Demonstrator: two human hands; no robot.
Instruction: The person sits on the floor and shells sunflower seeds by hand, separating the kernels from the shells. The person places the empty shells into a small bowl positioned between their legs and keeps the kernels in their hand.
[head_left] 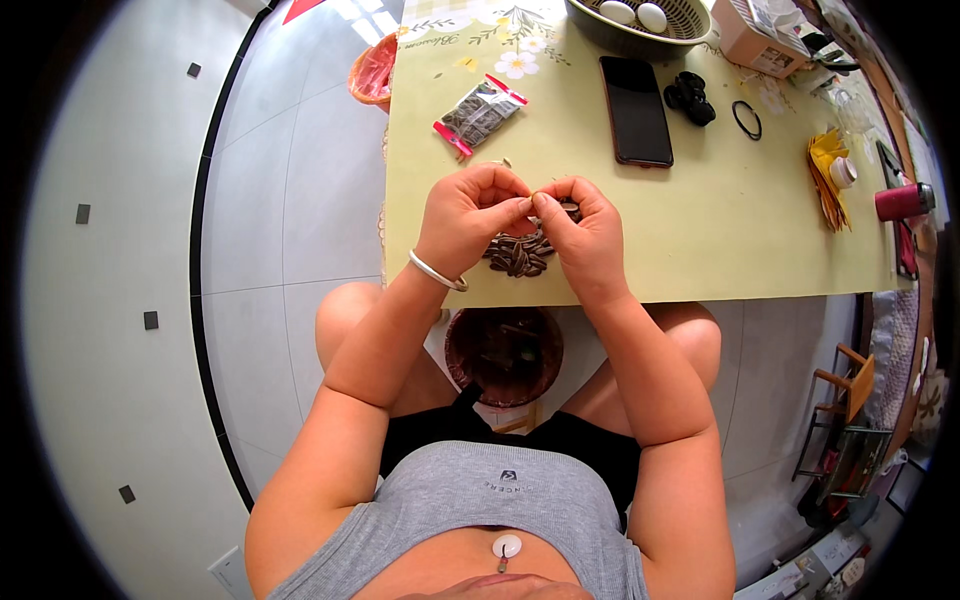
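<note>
Above the near part of the table, my left hand (pixel 462 218) and my right hand (pixel 588 235) meet thumb to thumb, each closed in a pinch. Whatever lies between the fingertips is too small and too covered to make out. Right below them is a pile of dark striped seeds (pixel 520 256), which look like sunflower seeds; my hands partly hide it. A small pale piece (pixel 503 162) lies just beyond my left fingers. Farther off to the left rests a clear packet with pink-red ends (pixel 481 116) and dark contents. A pale bangle (pixel 437 271) circles my left wrist.
A black phone (pixel 637 111), a black object (pixel 690 98) and a black ring (pixel 747 119) lie beyond my right hand. At the back stands a basket (pixel 640 42) with white eggs. A dark bin (pixel 503 357) sits between my knees, below the table edge (pixel 760 298).
</note>
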